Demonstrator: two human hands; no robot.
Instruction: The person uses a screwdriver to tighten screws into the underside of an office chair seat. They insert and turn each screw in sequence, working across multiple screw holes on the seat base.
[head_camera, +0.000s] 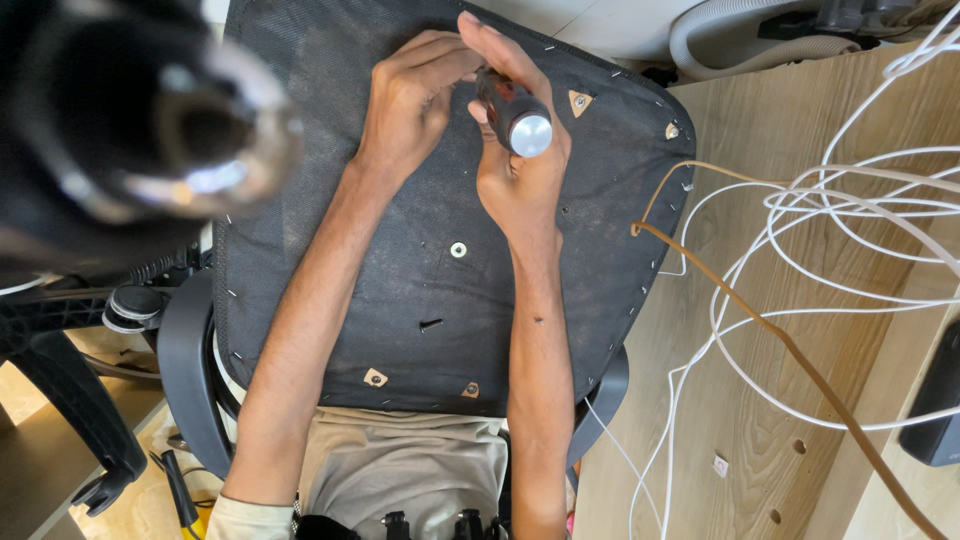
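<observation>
While both forearms stretch away from the beige-clad lap at the bottom of the view, they cross a black fabric-covered chair seat underside (400, 300) that lies flat before the person, its cloth stapled around the rim and cut away in small triangles where pale wood shows. Near the middle of that dark panel sits a small round metal washer hole (458, 249), and closer in a short black screw (430, 324) lies loose on the fabric. Farther on, the right hand (520, 165) is wrapped around a screwdriver with a dark handle and shiny silver end cap (512, 110), fingers closed tight on the grip, the tool standing nearly upright over the far part of the seat. Just beside it, the left hand (410, 100) curls its fingers in at the tool's lower end, though whether they pinch anything stays hidden. To the right, white cables (850, 200) and a tan cord (780, 340) loop over a light wooden board (760, 450).
</observation>
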